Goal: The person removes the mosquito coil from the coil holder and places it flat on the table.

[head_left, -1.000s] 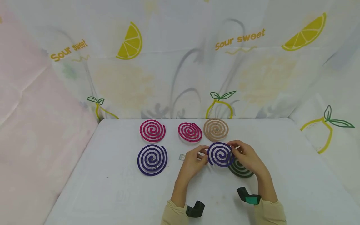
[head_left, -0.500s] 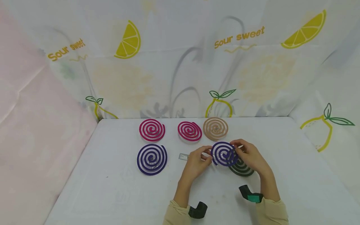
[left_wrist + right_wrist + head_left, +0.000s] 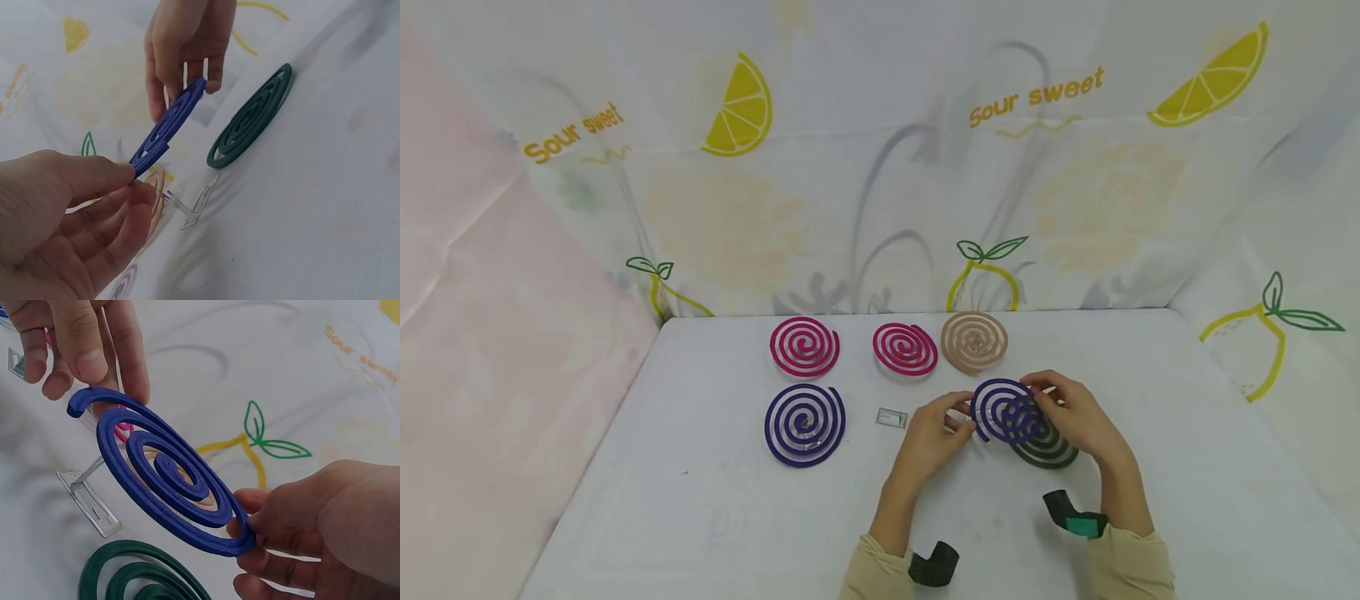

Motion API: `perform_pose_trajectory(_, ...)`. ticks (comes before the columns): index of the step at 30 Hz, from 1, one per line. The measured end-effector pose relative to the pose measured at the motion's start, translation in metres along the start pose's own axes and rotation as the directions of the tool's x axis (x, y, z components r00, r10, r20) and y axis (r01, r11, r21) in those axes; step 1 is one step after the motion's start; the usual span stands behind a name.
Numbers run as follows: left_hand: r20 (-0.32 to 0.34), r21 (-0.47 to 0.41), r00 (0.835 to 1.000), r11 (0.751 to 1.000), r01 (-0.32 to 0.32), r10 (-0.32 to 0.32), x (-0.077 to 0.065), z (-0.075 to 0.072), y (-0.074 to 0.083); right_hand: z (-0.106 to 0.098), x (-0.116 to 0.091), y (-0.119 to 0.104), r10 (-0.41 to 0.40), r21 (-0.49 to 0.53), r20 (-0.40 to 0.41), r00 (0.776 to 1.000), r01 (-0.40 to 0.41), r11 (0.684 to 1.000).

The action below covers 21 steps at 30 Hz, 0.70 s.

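Note:
Both hands hold a blue mosquito coil (image 3: 187,512) above the white table, one at each side of its rim. My left hand (image 3: 934,437) pinches the left edge, close to the coil's loose outer end, between thumb and fingers. At the opposite edge my right hand (image 3: 1078,417) pinches the rim. A dark green mosquito coil (image 3: 240,128) lies on the table below and to the right, partly covered by the blue one in the head view. Under the held coil, a small thin stand (image 3: 103,519) with an upright prong sits on the table.
Left of the hands lies a small flat metal stand (image 3: 891,417). Farther left is another blue coil (image 3: 805,423). Along the back edge sit two pink coils (image 3: 805,346) and a tan coil (image 3: 976,343). A lemon-print cloth hangs behind.
Both hands have moved a little to the right with the blue coil, which now overlaps more of the green coil in the head view. The flat metal stand shows more fully beside my left hand.

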<state>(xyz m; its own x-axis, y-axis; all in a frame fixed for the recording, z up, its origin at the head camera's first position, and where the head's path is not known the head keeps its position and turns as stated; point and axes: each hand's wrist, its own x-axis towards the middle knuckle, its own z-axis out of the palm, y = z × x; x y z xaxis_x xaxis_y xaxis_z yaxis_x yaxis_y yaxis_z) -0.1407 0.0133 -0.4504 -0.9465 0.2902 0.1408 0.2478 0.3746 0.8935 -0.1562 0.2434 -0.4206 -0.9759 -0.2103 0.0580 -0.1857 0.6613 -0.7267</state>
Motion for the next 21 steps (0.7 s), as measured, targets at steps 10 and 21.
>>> perform_pose_trajectory(10, -0.008, 0.018, 1.000, 1.000, -0.009, 0.009, -0.001, 0.006, 0.005, -0.006, -0.003, 0.001, -0.009, -0.013, -0.009, 1.000, 0.008, 1.000)
perform_pose_trajectory(21, -0.038, 0.061, 0.999, 0.998, -0.025, 0.027, -0.001, 0.018, 0.004, -0.010, -0.005, 0.004, 0.002, -0.043, 0.001, 1.000, -0.002, 0.999)
